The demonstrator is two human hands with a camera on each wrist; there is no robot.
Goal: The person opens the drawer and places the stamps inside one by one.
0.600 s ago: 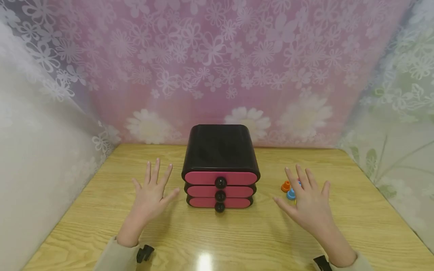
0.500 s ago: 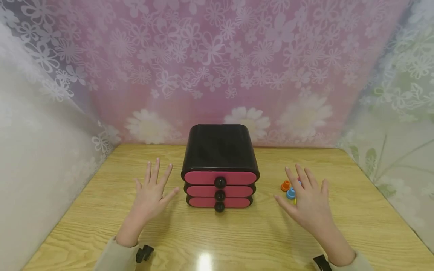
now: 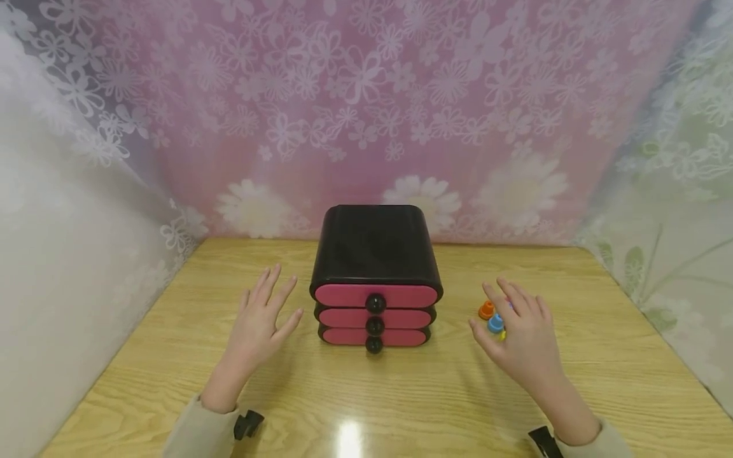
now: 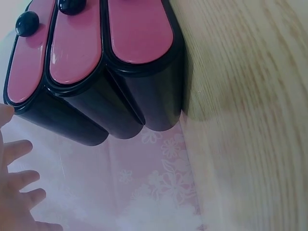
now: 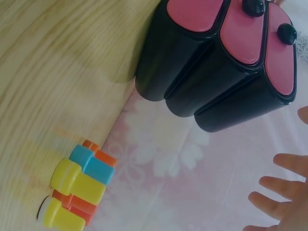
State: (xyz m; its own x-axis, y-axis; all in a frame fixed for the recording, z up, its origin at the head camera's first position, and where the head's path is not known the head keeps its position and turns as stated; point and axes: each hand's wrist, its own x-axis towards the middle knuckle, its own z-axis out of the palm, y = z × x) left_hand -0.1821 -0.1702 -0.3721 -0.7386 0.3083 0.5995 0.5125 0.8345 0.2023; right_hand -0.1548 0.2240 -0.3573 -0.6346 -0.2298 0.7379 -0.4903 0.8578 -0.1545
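A small black drawer cabinet [image 3: 375, 248] stands in the middle of the table, its three pink drawer fronts closed. Each front has a round black knob [image 3: 375, 303]. To its left, my left hand [image 3: 258, 327] hovers over the table with fingers spread, holding nothing. My right hand [image 3: 529, 346] hovers on the other side, fingers extended and slightly bent, also holding nothing. Partly behind that hand in the head view are small colourful plastic pieces: an orange piece [image 3: 486, 310], a blue piece [image 3: 495, 324] and a yellow piece [image 5: 79, 182]. The right wrist view shows several of them grouped together.
The wooden table [image 3: 355, 394] reaches back to a pink flowered curtain [image 3: 361, 127]. Pale cloth hangs at the left [image 3: 69, 254] and right [image 3: 676, 191] sides. Black straps with mounts [image 3: 249, 424] are at both wrists.
The head view has shifted slightly, so the cabinet appears a little higher. The fingers of both hands have drawn somewhat closer together and bent a bit. The cabinet and pieces keep their places.
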